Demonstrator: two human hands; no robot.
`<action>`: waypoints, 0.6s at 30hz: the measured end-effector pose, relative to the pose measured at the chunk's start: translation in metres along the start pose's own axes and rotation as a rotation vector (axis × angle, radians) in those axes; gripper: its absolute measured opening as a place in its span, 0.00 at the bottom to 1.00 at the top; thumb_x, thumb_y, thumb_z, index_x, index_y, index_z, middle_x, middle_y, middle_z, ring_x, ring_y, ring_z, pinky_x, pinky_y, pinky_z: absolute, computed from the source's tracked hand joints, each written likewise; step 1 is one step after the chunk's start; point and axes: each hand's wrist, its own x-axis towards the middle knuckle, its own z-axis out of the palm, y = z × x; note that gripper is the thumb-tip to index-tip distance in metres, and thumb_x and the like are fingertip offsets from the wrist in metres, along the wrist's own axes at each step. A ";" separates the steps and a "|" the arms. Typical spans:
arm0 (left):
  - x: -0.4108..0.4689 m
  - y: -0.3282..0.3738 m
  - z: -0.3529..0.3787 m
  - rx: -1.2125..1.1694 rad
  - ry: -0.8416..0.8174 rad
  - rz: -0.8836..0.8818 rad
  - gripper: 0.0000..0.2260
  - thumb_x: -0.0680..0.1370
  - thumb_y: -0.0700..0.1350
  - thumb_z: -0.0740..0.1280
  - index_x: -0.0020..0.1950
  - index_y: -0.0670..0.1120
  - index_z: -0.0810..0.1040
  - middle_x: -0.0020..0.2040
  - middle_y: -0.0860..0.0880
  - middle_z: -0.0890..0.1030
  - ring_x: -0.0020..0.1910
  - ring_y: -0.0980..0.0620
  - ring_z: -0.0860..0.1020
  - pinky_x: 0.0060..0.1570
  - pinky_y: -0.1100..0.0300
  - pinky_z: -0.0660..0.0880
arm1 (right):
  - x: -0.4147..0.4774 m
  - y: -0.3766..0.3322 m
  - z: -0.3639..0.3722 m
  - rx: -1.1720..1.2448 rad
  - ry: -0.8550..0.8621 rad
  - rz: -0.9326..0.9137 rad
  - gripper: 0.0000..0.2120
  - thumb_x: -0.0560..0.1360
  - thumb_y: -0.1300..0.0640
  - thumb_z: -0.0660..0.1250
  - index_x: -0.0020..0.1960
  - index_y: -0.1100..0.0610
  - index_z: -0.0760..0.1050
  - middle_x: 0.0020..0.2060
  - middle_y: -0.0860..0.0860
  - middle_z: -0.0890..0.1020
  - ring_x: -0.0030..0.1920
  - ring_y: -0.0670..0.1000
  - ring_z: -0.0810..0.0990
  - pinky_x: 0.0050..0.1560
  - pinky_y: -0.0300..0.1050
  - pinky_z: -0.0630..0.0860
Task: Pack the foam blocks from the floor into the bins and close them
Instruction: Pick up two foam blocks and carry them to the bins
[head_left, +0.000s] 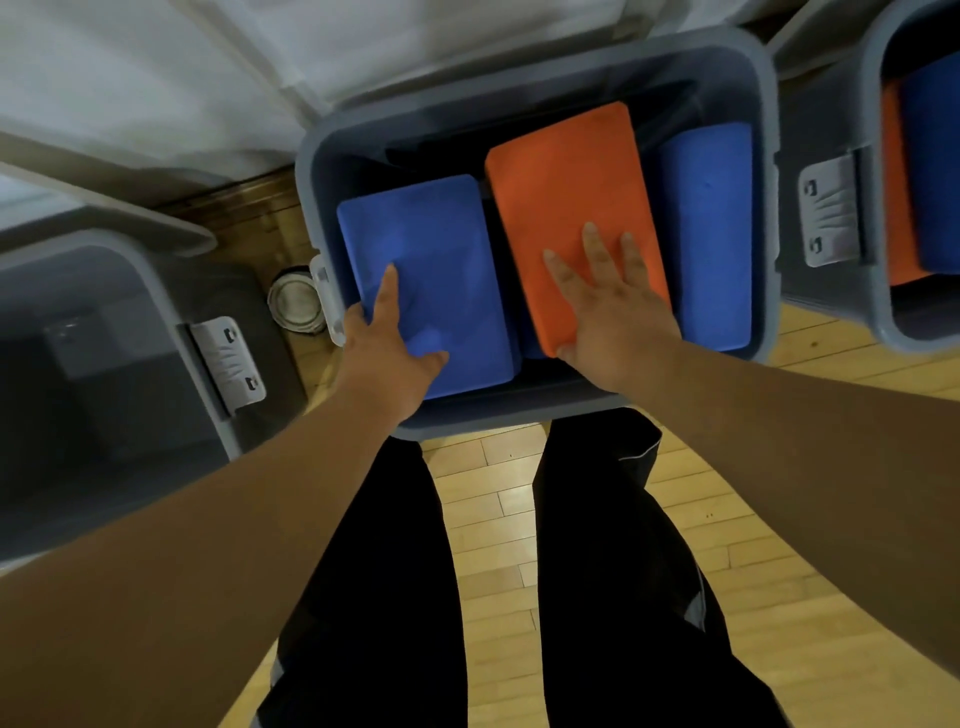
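Note:
An open grey bin (540, 62) stands on the floor in front of me. Inside it lie a blue foam block (447, 244) at the left, an orange foam block (566, 176) in the middle and another blue foam block (706, 218) at the right. My left hand (384, 343) rests on the left blue block, index finger and thumb flat on top, the other fingers dropping over its left edge. My right hand (608, 306) presses flat on the orange block's near end, fingers spread.
A second grey bin (878, 156) at the right holds an orange and a blue block. A third grey bin (171, 270) with a latch stands at the left. A round glass jar (296, 301) sits on the wooden floor between bins. My legs stand right behind the middle bin.

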 end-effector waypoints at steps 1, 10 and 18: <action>-0.006 -0.002 -0.005 0.027 -0.018 -0.008 0.47 0.78 0.54 0.73 0.79 0.68 0.38 0.82 0.49 0.46 0.77 0.41 0.63 0.66 0.50 0.72 | -0.002 -0.002 -0.004 0.019 -0.021 0.000 0.50 0.76 0.41 0.70 0.80 0.39 0.34 0.79 0.49 0.31 0.79 0.63 0.34 0.74 0.66 0.60; -0.146 0.000 -0.104 0.109 -0.225 0.065 0.39 0.68 0.66 0.71 0.77 0.59 0.64 0.72 0.53 0.71 0.68 0.48 0.73 0.64 0.49 0.75 | -0.142 -0.036 -0.083 0.289 -0.102 0.140 0.48 0.73 0.36 0.71 0.82 0.45 0.48 0.82 0.53 0.48 0.80 0.61 0.50 0.76 0.62 0.59; -0.289 0.044 -0.228 0.406 -0.238 0.258 0.36 0.70 0.66 0.68 0.74 0.52 0.68 0.66 0.46 0.75 0.56 0.43 0.79 0.56 0.49 0.78 | -0.324 -0.073 -0.173 0.550 0.032 0.298 0.45 0.67 0.30 0.71 0.78 0.47 0.61 0.73 0.54 0.66 0.69 0.61 0.70 0.65 0.57 0.72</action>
